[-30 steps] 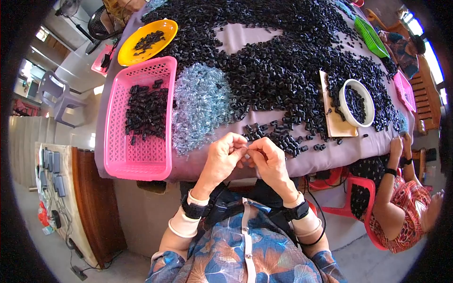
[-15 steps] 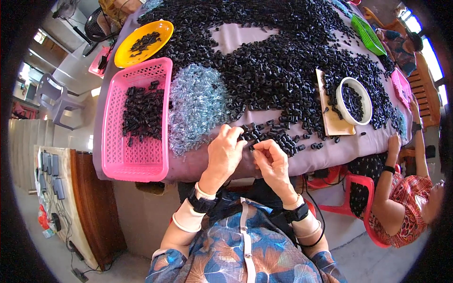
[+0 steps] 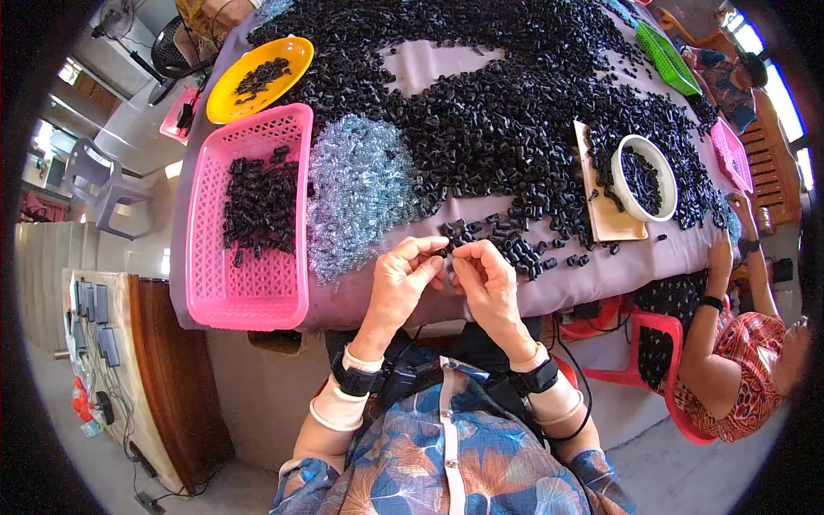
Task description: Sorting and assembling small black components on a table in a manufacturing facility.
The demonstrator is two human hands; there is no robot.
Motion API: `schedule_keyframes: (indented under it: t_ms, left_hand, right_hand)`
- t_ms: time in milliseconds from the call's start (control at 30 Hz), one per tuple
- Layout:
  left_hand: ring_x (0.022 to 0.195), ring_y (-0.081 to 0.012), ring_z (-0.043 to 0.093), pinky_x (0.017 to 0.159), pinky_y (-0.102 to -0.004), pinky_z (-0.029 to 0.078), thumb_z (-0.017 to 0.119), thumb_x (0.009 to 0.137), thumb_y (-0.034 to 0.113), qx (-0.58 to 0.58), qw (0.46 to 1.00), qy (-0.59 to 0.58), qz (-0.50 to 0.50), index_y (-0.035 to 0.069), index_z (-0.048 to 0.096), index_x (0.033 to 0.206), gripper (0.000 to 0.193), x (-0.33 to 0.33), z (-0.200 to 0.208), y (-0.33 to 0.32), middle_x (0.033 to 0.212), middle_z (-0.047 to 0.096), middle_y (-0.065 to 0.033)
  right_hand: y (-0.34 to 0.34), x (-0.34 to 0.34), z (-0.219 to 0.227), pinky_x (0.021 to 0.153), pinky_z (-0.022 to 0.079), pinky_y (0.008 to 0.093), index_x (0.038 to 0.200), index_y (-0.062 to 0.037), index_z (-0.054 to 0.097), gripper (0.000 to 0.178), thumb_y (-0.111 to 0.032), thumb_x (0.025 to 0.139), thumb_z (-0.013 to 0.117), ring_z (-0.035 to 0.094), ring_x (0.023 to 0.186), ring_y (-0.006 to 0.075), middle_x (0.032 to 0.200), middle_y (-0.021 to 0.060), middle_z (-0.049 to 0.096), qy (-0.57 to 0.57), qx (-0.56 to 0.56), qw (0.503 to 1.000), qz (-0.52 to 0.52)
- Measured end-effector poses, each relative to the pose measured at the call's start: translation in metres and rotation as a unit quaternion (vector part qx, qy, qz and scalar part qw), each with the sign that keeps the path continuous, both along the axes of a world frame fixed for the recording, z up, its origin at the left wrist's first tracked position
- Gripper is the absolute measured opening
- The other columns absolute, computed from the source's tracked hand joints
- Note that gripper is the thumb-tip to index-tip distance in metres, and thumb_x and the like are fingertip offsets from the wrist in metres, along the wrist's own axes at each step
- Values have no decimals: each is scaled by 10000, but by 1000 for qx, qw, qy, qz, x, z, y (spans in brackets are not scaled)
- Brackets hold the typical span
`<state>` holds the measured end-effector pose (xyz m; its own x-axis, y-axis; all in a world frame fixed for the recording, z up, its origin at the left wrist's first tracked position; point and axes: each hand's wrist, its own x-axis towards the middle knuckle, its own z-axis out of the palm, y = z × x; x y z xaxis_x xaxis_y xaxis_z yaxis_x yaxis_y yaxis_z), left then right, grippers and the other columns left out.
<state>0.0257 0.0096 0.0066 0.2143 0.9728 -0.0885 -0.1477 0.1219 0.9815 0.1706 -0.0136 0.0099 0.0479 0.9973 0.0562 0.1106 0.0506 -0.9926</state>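
Both my hands meet at the near edge of the table, fingertips almost touching. My left hand [image 3: 402, 279] pinches a small black plastic cap [image 3: 440, 253] between thumb and forefinger. My right hand [image 3: 487, 281] is closed in a pinch beside it; what it holds, if anything, is too small to make out. Just beyond my fingers lies a loose group of black caps [image 3: 519, 251]. To the left of my left hand spreads a heap of small clear bluish pieces [image 3: 356, 197]. A pink basket [image 3: 196, 257] left of that heap holds a pile of the black caps.
A yellow plate [image 3: 300, 60] with small black bits sits behind the basket. A white bowl [image 3: 669, 193] of black pieces stands by a tan board [image 3: 592, 197] on the right. Black pieces cover much of the cloth. A co-worker [image 3: 730, 369] sits at the right; green tray [image 3: 665, 64] far right.
My left hand has drawn back from the loose caps and now has a black cap in its fingertips. My right hand has shifted slightly left, bringing the fingertips of both hands closer together.
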Motion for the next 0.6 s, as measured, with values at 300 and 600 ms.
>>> schedule_keyframes:
  t_ms: [300, 600]
  left_hand:
    - [658, -45, 578, 576, -188, 487, 616, 875, 44, -52, 998, -3, -18, 32, 642, 1033, 160, -5, -4, 1, 777, 636, 9]
    - [641, -56, 567, 567, -188, 460, 611, 883, 52, -74, 995, -28, -60, 47, 631, 1018, 136, -7, -6, 4, 778, 627, 2]
  right_hand:
    - [0, 1, 2, 519, 443, 211, 952, -16, 560, 58, 3, 897, 555, 542, 615, 75, 760, 22, 560, 0, 3, 1000, 0]
    - [2, -1, 3, 521, 438, 208, 921, -14, 570, 74, 30, 862, 582, 542, 609, 71, 743, 24, 574, -40, 35, 999, 2]
